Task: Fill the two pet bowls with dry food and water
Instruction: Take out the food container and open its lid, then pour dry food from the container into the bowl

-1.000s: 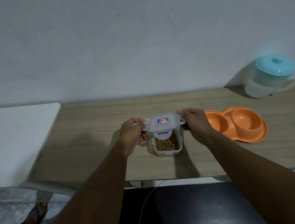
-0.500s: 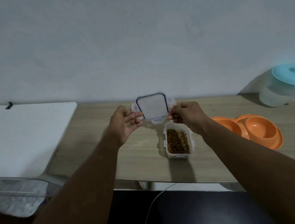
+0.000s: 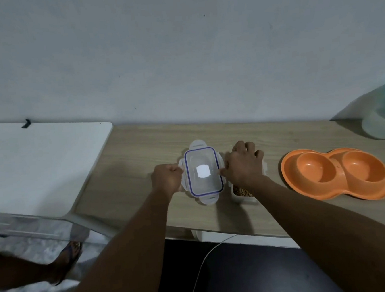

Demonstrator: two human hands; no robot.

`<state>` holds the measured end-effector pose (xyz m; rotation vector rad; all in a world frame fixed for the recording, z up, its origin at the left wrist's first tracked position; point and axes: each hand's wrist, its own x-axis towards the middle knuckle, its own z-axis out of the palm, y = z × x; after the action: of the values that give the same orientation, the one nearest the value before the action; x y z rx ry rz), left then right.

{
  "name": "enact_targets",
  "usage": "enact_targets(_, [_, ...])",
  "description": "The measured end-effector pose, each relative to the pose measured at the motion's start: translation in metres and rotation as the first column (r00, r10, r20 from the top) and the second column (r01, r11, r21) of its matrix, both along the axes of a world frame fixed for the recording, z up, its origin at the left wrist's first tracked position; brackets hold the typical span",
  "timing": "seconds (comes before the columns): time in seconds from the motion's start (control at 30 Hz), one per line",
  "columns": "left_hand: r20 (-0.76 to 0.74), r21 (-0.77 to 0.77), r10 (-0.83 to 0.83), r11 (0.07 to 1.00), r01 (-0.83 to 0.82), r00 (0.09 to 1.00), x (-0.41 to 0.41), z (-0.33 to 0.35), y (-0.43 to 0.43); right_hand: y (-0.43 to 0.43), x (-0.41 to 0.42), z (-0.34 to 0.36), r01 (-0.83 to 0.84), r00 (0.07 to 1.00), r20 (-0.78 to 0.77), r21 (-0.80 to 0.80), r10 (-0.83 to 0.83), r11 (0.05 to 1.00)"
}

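A clear lid [image 3: 203, 175] with a blue seal lies upside down on the wooden table [image 3: 131, 174]. My left hand [image 3: 166, 178] pinches its left clip, and my right hand [image 3: 242, 164] has thumb and fingers curled at its right edge. Just right of the lid, largely hidden under my right hand, stands the open food container [image 3: 241, 191] with brown kibble in it. An orange double pet bowl [image 3: 289, 174] sits further right, and both of its wells look dry. The water pitcher [image 3: 382, 122], with a turquoise lid, is at the far right edge.
A white table [image 3: 37, 164] adjoins the wooden one on the left. The wall runs close behind both. Below the front edge are a dark floor, a white cable [image 3: 204, 261] and a sandalled foot [image 3: 66, 257].
Both hands lifted the lid off the food container, turned it over and brought it down onto the table left of the container. The view has shifted left.
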<state>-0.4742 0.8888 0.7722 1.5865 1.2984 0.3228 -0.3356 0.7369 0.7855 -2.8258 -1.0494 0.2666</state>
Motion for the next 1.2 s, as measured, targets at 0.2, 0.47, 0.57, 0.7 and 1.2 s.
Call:
enact_targets(0.2, [-0.056, -0.074, -0.006, 0.997, 0.002, 0.998, -0.002, -0.01, -0.008, 0.004, -0.006, -0.009, -0.103, 0.994, 0.026, -0.127, 0.107, 0.987])
enact_targets(0.47, [-0.119, -0.079, -0.016, 0.997, 0.007, 0.993, -0.001, -0.026, -0.005, 0.003, -0.007, -0.02, -0.111, 0.993, 0.019, -0.158, 0.115, 0.981])
enact_targets(0.57, [-0.218, 0.094, -0.078, 0.991, 0.1, 0.973, 0.001, -0.017, -0.011, -0.005, -0.004, -0.018, -0.04, 0.999, 0.009, 0.07, 0.039, 0.997])
enact_targets(0.7, [-0.193, 0.268, -0.141, 0.945, 0.19, 0.971, 0.015, 0.0, -0.029, -0.031, 0.012, -0.006, 0.236, 0.972, -0.107, 0.426, -0.21, 0.874])
enact_targets(1.2, [0.041, -0.18, -0.289, 0.939, 0.292, 0.956, 0.065, -0.001, -0.103, -0.102, 0.015, -0.036, 0.655, 0.671, -0.698, 0.401, -0.25, 0.64])
